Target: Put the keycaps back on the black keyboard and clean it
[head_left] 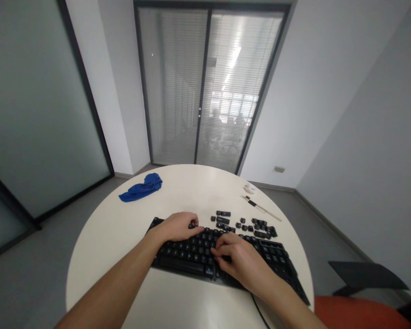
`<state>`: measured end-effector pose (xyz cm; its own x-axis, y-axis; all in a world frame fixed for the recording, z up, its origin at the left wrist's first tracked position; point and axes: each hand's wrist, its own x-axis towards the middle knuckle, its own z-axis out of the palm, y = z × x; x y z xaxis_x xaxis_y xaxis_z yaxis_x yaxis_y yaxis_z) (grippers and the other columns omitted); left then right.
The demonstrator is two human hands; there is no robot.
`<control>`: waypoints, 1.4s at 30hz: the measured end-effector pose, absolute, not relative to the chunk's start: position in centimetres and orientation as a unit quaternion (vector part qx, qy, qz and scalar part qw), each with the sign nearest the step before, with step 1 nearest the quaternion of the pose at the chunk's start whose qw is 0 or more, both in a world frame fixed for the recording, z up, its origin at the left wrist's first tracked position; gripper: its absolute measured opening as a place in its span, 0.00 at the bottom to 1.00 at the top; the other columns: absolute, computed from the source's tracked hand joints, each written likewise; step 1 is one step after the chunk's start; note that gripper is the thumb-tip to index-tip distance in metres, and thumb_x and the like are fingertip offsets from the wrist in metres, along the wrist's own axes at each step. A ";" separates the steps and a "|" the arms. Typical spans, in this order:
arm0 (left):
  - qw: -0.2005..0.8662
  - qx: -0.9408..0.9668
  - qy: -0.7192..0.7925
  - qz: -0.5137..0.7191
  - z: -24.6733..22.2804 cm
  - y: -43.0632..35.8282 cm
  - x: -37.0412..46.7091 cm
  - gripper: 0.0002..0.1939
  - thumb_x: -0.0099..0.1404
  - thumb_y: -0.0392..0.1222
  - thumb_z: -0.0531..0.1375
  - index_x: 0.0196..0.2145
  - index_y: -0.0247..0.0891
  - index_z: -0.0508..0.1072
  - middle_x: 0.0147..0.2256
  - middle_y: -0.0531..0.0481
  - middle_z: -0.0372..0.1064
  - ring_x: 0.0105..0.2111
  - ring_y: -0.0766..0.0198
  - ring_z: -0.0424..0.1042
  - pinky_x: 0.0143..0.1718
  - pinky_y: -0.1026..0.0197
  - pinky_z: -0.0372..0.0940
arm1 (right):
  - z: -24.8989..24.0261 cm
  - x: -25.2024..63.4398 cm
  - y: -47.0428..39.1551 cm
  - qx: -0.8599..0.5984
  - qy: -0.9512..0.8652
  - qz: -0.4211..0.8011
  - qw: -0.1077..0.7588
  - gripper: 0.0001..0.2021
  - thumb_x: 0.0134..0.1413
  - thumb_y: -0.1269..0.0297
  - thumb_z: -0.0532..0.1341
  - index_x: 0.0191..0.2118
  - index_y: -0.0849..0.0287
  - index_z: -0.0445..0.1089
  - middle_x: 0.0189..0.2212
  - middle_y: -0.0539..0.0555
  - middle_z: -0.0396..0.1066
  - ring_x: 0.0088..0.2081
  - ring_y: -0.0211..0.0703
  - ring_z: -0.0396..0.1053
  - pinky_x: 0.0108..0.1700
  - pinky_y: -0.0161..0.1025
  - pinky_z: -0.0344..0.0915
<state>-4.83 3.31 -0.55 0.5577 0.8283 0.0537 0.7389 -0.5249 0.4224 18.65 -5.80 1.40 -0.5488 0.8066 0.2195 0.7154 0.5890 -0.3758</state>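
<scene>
Our keyboard (181, 264), likely stiff and best held by its ends, lies on the table (192, 192); over it curl our left hand (178, 226) and right hand (241, 258), their grip impossible to tell. Beyond it, loose keycaps (223, 220) look light, easily dropped.

This looks like an office meeting room: a round white table (192, 192), a glazed door (210, 87) with blinds, a frosted glass wall (44, 100) and an orange chair (359, 313).
</scene>
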 end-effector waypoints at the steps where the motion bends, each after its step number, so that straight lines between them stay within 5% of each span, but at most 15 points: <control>1: 0.178 0.864 0.454 0.125 -0.5 3.3 -4.8 0.21 0.67 0.61 0.54 0.40 0.42 0.75 0.41 0.47 0.76 0.40 0.54 0.74 0.40 0.57 0.64 | 1.4 18.7 -5.7 -0.436 -0.873 0.121 0.182 0.10 0.59 0.71 0.61 0.36 0.53 0.80 0.38 0.51 0.76 0.43 0.45 0.72 0.46 0.39 0.68; 15: 0.179 0.862 0.457 0.124 -0.4 3.2 -4.7 0.20 0.66 0.60 0.55 0.39 0.42 0.74 0.40 0.47 0.76 0.39 0.55 0.73 0.38 0.58 0.64 | 1.9 18.3 -5.4 -0.439 -0.885 0.089 0.129 0.10 0.56 0.74 0.61 0.29 0.54 0.77 0.33 0.51 0.74 0.39 0.44 0.72 0.40 0.36 0.66; 21: 0.183 0.861 0.457 0.126 -0.4 3.2 -4.7 0.20 0.65 0.60 0.55 0.39 0.42 0.74 0.40 0.47 0.76 0.39 0.54 0.73 0.38 0.58 0.63 | 3.3 19.5 -3.7 -0.416 -0.887 0.147 0.139 0.07 0.57 0.69 0.63 0.36 0.52 0.79 0.35 0.50 0.76 0.39 0.43 0.73 0.43 0.36 0.66; 26: 0.184 0.863 0.453 0.127 -0.2 3.2 -4.7 0.20 0.65 0.61 0.55 0.39 0.43 0.74 0.39 0.48 0.76 0.38 0.54 0.73 0.37 0.58 0.63 | 3.8 20.7 1.2 -0.495 -0.850 0.039 0.175 0.09 0.62 0.66 0.60 0.39 0.54 0.79 0.38 0.53 0.78 0.42 0.46 0.73 0.44 0.39 0.66; 42: 0.178 0.866 0.449 0.130 -0.5 3.3 -4.9 0.21 0.66 0.61 0.54 0.39 0.42 0.74 0.40 0.48 0.76 0.38 0.54 0.74 0.37 0.58 0.63 | 2.3 19.5 7.6 -0.513 -0.856 -0.013 0.065 0.11 0.55 0.68 0.64 0.42 0.53 0.81 0.39 0.56 0.80 0.45 0.51 0.73 0.48 0.40 0.65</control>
